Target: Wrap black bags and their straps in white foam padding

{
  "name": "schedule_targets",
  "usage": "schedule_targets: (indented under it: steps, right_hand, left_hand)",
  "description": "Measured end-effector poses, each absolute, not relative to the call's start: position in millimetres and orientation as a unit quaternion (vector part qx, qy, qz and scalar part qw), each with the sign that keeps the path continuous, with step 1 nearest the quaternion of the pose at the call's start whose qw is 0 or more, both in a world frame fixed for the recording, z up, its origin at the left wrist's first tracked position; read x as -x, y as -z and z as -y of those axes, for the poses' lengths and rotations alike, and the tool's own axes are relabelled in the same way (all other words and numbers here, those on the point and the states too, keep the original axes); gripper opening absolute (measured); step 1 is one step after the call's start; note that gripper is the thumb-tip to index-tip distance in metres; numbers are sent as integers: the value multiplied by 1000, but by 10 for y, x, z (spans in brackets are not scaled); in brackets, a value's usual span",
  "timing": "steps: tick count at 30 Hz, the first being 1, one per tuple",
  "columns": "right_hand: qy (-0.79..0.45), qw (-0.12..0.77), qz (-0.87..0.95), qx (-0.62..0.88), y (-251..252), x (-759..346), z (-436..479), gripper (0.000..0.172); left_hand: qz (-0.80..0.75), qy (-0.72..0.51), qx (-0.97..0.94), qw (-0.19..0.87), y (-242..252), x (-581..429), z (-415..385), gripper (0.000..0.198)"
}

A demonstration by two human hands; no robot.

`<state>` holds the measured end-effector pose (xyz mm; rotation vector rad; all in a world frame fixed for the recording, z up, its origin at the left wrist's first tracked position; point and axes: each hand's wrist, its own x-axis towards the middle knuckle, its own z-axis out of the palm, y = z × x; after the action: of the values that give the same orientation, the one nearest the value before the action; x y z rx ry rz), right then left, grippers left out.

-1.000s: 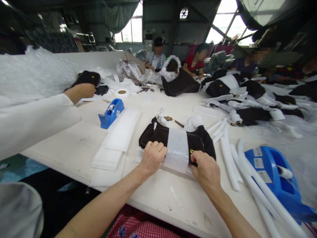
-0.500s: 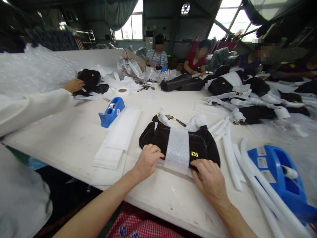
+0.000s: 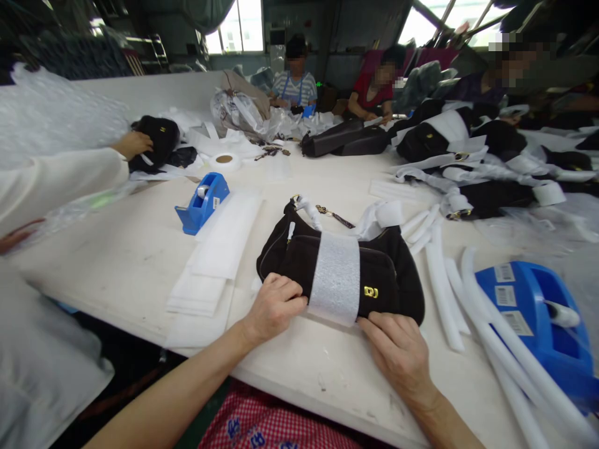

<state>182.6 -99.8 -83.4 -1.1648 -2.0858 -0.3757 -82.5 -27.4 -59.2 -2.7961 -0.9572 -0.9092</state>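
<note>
A black handbag (image 3: pixel 294 259) with a gold emblem lies on the white table in front of me. A white foam sheet (image 3: pixel 334 277) wraps around its middle, its lower end tucked over the near edge. My left hand (image 3: pixel 276 305) grips the bag's lower left edge, fingers curled over the fabric. At the lower right edge, beside the foam, my right hand (image 3: pixel 397 349) has its fingers closed on the bag, thumb hidden below. White wrapping (image 3: pixel 384 218) covers parts of the strap, and a beaded charm (image 3: pixel 334 216) lies behind the bag.
Left of the bag are stacked foam sheets (image 3: pixel 224 249) and a blue tape dispenser (image 3: pixel 203 202). Foam tubes (image 3: pixel 442 293) and a larger blue dispenser (image 3: pixel 538 312) stand right. More wrapped bags (image 3: pixel 491 199) pile up behind. A co-worker's hand (image 3: pixel 133 144) touches another black bag.
The foam's loose lower end, spread out before, now lies folded under the bag's near edge. Both hands stay on the bag, which sits flatter. The co-worker's second hand has come into view at left.
</note>
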Motion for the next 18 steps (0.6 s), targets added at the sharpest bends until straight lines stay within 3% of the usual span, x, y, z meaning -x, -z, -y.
schedule_targets:
  steps: [10,18]
  right_hand:
    - [131,263,870,397,822,-2070,890,39]
    - [132,196,893,384,749,-2068,926,42]
  left_hand:
    - [239,220,943,-70,433,982,35,41]
    - [153,202,967,29,428,1060,65,22]
